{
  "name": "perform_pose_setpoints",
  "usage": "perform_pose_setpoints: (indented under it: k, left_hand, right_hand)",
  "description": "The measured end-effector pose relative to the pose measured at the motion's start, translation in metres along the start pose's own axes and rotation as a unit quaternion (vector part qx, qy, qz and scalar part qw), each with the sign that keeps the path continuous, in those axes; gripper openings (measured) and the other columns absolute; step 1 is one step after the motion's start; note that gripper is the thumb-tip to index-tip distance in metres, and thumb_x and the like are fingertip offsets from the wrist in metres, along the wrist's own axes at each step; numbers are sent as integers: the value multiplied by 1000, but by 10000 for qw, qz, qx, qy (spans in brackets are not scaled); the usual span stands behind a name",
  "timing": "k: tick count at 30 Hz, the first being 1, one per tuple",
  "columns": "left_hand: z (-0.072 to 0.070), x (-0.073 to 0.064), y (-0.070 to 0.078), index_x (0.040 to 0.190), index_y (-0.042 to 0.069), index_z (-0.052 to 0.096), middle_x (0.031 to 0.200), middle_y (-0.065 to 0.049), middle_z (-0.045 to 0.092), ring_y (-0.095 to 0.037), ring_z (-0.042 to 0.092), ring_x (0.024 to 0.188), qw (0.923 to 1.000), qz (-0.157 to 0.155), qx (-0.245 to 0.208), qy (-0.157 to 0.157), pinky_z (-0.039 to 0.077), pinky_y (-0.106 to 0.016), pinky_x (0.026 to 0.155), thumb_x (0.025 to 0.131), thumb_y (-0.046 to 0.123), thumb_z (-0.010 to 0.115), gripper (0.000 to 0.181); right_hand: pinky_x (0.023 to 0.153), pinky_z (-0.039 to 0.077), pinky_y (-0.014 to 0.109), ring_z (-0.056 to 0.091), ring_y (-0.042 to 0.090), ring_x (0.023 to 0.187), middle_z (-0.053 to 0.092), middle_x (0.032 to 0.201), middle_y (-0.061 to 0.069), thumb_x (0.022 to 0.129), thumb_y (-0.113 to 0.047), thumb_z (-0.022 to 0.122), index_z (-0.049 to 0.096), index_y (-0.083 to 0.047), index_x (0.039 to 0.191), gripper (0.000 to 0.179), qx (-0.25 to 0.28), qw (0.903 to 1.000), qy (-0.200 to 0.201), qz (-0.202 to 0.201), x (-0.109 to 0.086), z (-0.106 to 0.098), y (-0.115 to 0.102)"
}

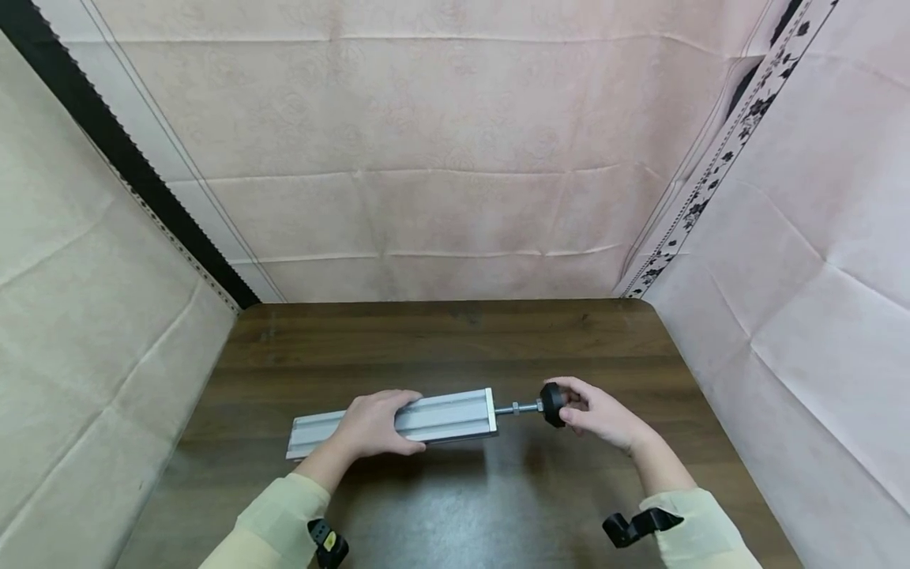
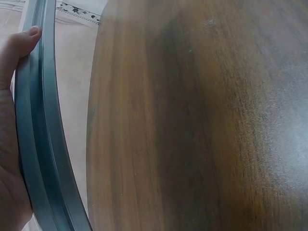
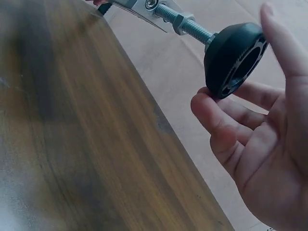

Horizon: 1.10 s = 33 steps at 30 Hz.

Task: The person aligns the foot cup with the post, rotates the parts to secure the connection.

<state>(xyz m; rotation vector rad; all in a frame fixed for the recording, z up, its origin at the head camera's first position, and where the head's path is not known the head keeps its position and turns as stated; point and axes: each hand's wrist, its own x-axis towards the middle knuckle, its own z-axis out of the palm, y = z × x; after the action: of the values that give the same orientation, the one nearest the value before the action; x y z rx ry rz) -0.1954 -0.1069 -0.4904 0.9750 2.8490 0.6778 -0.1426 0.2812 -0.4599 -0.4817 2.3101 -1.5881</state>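
My left hand (image 1: 377,425) grips a silver aluminium profile (image 1: 448,416) from above, thumb on the near side, holding it over the table. Grooves run along the profile, and the left wrist view shows its side (image 2: 41,110) in the palm. A plate closes its right end. From that plate sticks out a threaded rod (image 3: 192,30) with a hex nut on it. At the rod's end sits a black round levelling foot (image 1: 551,405), its hollow underside facing my right palm. My right hand (image 1: 604,415) holds the foot's rim between thumb and fingertips.
A brown wood-grain table (image 1: 455,340) lies beneath both hands, with rounded far corners. Pale cloth (image 1: 441,158) hangs behind it and on both sides. Black camera straps (image 1: 640,525) sit on the wrists over light sleeves.
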Motion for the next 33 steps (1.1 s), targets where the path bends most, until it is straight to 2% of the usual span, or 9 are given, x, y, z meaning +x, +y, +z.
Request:
perform_pose_setpoints:
  k: [3, 6, 11, 14, 22, 33]
  left_hand:
    - [0, 0, -1, 127, 20, 58, 125, 0, 59, -19, 54, 114, 10000, 13, 40, -15, 43, -44, 90, 66, 59, 72, 74]
    - [-1, 1, -1, 127, 19, 58, 124, 0, 59, -19, 54, 113, 10000, -6, 28, -9, 43, -44, 90, 66, 59, 72, 74]
    - [-3, 2, -2, 126, 18, 58, 123, 0, 60, -18, 55, 113, 10000, -22, 25, 42, 44, -44, 90, 67, 61, 72, 74]
    - [-4, 1, -1, 126, 17, 58, 123, 0, 60, -19, 55, 112, 10000, 4, 34, 45, 44, -43, 90, 67, 61, 71, 75]
    - [-4, 2, 1, 126, 17, 58, 124, 0, 59, -19, 55, 112, 10000, -1, 12, 54, 43, -44, 91, 67, 55, 74, 72]
    - [-7, -2, 2, 127, 17, 57, 125, 0, 59, -19, 54, 114, 10000, -75, -32, 21, 42, -45, 92, 67, 59, 73, 75]
  right_hand:
    - [76, 49, 33, 55, 26, 99, 47, 122, 17, 87, -18, 67, 28, -10, 144, 69, -3, 10000, 54, -5, -1, 1, 0]
    - [85, 46, 32, 53, 25, 109, 37, 135, 18, 82, -10, 72, 19, -17, 147, 84, -15, 9998, 23, -202, -2, 3, -1]
    - [72, 44, 30, 52, 23, 96, 29, 143, 16, 79, -4, 74, 19, -20, 147, 89, -38, 9992, -86, -399, -3, 6, -3]
    - [63, 43, 29, 50, 25, 84, 32, 139, 15, 79, -4, 74, 20, -19, 145, 87, -121, 9993, -92, -340, -4, 6, -4]
    - [61, 43, 28, 47, 21, 72, 50, 107, 19, 80, 1, 71, 25, -14, 141, 79, -315, 9994, 1, -142, -4, 5, -8]
    - [62, 45, 28, 51, 22, 75, 53, 104, 19, 79, -4, 73, 29, -13, 138, 74, -413, 9986, -51, -319, 0, 4, -11]
